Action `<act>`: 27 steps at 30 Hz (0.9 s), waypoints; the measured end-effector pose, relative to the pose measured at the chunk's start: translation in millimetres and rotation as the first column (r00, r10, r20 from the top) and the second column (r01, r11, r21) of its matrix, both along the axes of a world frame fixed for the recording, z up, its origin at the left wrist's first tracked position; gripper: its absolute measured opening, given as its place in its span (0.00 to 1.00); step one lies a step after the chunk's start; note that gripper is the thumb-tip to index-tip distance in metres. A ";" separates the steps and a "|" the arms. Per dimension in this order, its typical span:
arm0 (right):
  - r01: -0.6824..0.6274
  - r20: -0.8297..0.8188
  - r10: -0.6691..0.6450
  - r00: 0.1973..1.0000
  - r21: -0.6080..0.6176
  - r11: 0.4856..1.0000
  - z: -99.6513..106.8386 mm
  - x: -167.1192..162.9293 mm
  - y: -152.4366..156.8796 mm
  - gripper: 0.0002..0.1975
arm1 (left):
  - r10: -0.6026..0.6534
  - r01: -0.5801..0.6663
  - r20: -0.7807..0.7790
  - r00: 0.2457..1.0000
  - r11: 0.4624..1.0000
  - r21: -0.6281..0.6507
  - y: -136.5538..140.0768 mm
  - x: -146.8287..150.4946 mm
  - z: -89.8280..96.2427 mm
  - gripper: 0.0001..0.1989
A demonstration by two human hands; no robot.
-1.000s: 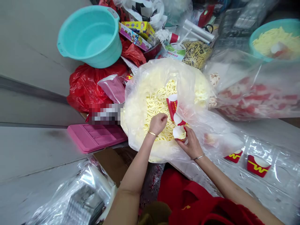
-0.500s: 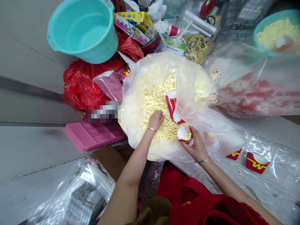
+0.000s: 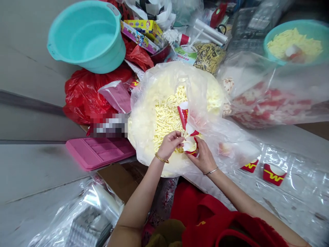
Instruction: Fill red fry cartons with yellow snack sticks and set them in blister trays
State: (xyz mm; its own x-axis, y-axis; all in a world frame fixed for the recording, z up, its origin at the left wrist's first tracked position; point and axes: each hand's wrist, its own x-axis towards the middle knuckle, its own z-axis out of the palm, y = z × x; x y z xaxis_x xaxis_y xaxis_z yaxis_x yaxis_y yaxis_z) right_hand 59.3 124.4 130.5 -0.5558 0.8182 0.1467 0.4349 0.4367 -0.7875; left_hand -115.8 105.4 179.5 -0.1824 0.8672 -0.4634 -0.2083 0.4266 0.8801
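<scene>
My right hand holds a small red-and-white fry box by its side, tilted with its mouth toward me. Pale fry-shaped pieces show inside it. At the box's mouth my left hand pinches a few pale yellow fries. Both hands are over a large clear plastic bag filled with loose fry-shaped pieces. Another red fry box lies on the pile just beyond my hands, with a further red-and-white box partly hidden by the plastic.
A turquoise tub stands at the back left above a red plastic bag. A pink plastic tray lies left. At right are a bag of red-and-white pieces, a bowl of fries and clear-packed red boxes.
My left hand has lifted from the fry pile and moved right to the box's mouth with fries in its fingers. The right hand with the box has shifted slightly left.
</scene>
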 end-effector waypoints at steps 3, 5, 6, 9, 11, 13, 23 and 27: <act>0.013 0.006 -0.013 1.000 0.023 1.000 0.9 -1.4 -3.1 0.35 | -0.144 0.178 -0.379 0.914 0.982 0.057 -5.4 17.1 6.1 0.05; 0.013 0.017 -0.013 1.000 0.042 0.999 0.9 2.0 -4.9 0.35 | -0.172 0.257 -0.579 0.797 0.964 0.068 -8.4 24.3 10.3 0.06; 0.010 0.021 -0.011 1.000 0.052 0.999 1.0 4.3 -5.8 0.35 | -0.171 0.274 -0.634 0.755 0.959 0.068 -9.7 27.4 12.1 0.07; -0.022 0.014 0.021 1.000 0.077 0.997 2.4 10.5 -9.7 0.34 | -0.197 0.326 -0.726 0.659 0.944 0.040 -13.1 39.2 17.2 0.04; -0.039 -0.011 0.040 0.999 0.083 0.996 4.3 14.0 -13.2 0.33 | -0.247 0.390 -0.782 0.573 0.921 -0.005 -16.4 48.8 22.2 0.06; -0.033 -0.047 0.037 0.998 0.083 0.996 7.3 17.8 -17.0 0.33 | -0.292 0.454 -0.794 0.533 0.891 -0.022 -21.1 56.6 30.6 0.07; 0.061 -0.115 -0.051 0.992 0.085 0.995 34.8 37.5 -33.7 0.36 | -0.049 0.431 -0.849 0.526 0.876 0.216 -30.5 61.7 60.3 0.12; 0.125 -0.111 -0.117 0.987 0.062 0.990 37.2 51.7 -36.2 0.35 | -0.067 0.549 -0.938 0.340 0.824 0.140 -33.5 85.0 59.5 0.08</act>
State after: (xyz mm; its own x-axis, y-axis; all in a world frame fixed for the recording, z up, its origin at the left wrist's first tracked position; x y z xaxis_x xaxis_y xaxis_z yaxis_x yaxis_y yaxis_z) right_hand 111.1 88.3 167.7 -0.4316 0.8645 0.2577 0.4031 0.4403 -0.8023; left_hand -30.8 72.0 238.9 0.0600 0.9876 0.1452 0.8353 -0.1293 0.5344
